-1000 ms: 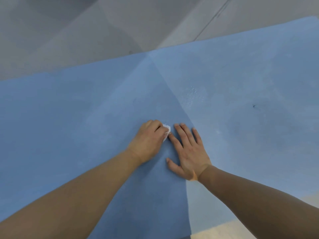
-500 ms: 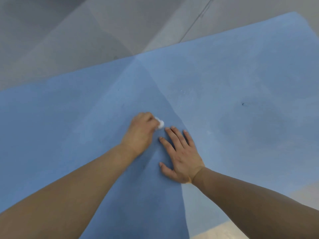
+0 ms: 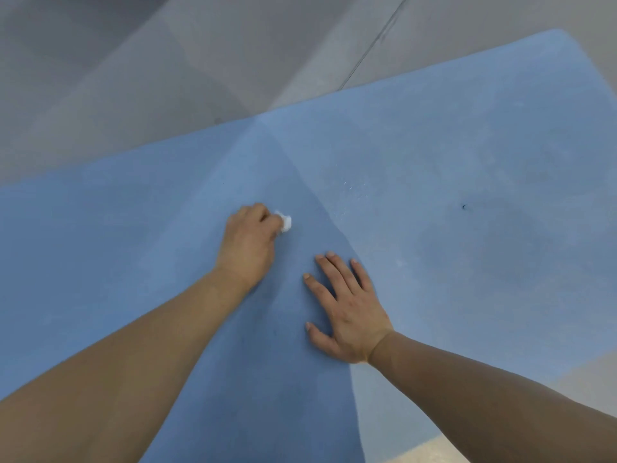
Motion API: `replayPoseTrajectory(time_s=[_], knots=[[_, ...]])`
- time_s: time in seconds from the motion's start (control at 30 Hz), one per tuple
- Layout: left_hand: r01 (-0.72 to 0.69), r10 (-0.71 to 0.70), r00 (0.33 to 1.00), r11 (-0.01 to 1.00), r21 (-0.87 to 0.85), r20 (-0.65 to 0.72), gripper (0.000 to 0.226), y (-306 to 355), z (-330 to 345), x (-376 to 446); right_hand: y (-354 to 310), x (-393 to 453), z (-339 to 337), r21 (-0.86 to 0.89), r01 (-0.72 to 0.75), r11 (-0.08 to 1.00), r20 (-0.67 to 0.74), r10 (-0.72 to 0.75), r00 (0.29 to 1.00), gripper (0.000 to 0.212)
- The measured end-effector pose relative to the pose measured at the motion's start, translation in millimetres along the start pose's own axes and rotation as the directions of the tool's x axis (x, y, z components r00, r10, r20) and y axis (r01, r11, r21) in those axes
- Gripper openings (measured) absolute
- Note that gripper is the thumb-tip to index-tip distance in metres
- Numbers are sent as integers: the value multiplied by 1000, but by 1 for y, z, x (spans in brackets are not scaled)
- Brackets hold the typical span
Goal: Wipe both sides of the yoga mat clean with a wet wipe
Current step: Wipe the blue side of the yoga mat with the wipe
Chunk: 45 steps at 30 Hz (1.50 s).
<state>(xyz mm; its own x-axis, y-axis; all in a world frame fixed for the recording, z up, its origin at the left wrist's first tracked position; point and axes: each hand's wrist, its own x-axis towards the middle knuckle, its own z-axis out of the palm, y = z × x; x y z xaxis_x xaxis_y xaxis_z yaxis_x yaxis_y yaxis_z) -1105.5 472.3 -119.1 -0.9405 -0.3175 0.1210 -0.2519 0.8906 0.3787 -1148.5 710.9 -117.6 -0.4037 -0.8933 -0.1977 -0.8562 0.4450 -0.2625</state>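
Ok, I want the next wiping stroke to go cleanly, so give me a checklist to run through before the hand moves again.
1. Wipe held: the left hand grips the small white wet wipe, a bit showing past the fingers. Ok.
2. Wipe on the surface: it sits against the blue foam yoga mat. Ok.
3. Mat steadied: the right hand lies flat on it, fingers spread. Ok.
4. Hands apart: bare mat shows between them. Ok.
5. Marks left: a small dark speck and pale flecks remain to the right. Not ok.
6. Wipe moisture and the mat's underside: cannot tell.
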Motion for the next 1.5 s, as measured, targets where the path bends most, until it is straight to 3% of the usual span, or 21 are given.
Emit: replayPoseTrajectory(time_s=[0.1, 0.17, 0.3, 0.4, 0.5, 0.57, 0.67, 0.8, 0.9, 1.0, 1.07, 1.13, 1.27, 1.37, 1.5], knots=[[-182, 191, 975, 979, -87, 115, 21, 19, 5, -35, 0, 1, -1, 3, 3, 1000, -9, -3, 1000, 79], [-235, 246, 959, 968, -90, 139, 23, 18, 2, -49, -1, 0, -1, 8, 0, 1000, -22, 0, 1000, 80], [-336, 324, 935, 939, 70, 148, 22, -2, -6, -31, 0, 0, 1, 13, 5, 1000, -35, -5, 999, 79], [-88, 89, 996, 979, 183, 5, 15, -43, -20, -11, 0, 0, 2, 8, 3, 1000, -43, -3, 999, 77], [190, -180, 982, 948, 257, -61, 7, -83, -44, -6, -1, 0, 2, 1, 6, 1000, -45, -6, 999, 76], [259, -252, 966, 934, 246, -59, 11, -89, -50, -8, -1, 1, 2, -9, 6, 1000, -37, -6, 999, 77], [215, -217, 976, 972, 97, 7, 23, -69, -41, -25, -1, 1, 2, -22, 3, 1000, -24, -4, 1000, 77], [36, -27, 991, 997, -69, 128, 22, -17, -23, -60, -1, 0, 2, -35, 3, 999, -8, -3, 1000, 78], [-91, 97, 989, 994, -57, 113, 19, -14, -19, -65, 0, 0, 2, -39, 2, 999, -5, -2, 1000, 78], [-192, 184, 979, 978, 87, 90, 16, -39, -25, -50, 0, 0, 3, -39, 1, 999, -10, -2, 1000, 78], [-93, 88, 996, 976, 198, 32, 14, -65, -34, -38, 0, 0, 4, -41, -1, 999, -11, 1, 1000, 78], [126, -116, 992, 948, 293, -51, 15, -94, -50, -29, 0, 0, 4, -48, -3, 999, -5, 3, 1000, 78], [430, -422, 902, 851, 302, -95, 16, -112, -67, -26, -1, 0, 3, -49, -4, 999, -3, 3, 1000, 78], [412, -405, 911, 899, 149, -74, 20, -78, -51, -40, -1, 0, 3, -54, 0, 999, 1, 0, 1000, 78], [156, -155, 987, 988, -19, 38, 15, -2, -20, -84, -1, 0, 2, -67, 1, 998, 10, 0, 1000, 78]])
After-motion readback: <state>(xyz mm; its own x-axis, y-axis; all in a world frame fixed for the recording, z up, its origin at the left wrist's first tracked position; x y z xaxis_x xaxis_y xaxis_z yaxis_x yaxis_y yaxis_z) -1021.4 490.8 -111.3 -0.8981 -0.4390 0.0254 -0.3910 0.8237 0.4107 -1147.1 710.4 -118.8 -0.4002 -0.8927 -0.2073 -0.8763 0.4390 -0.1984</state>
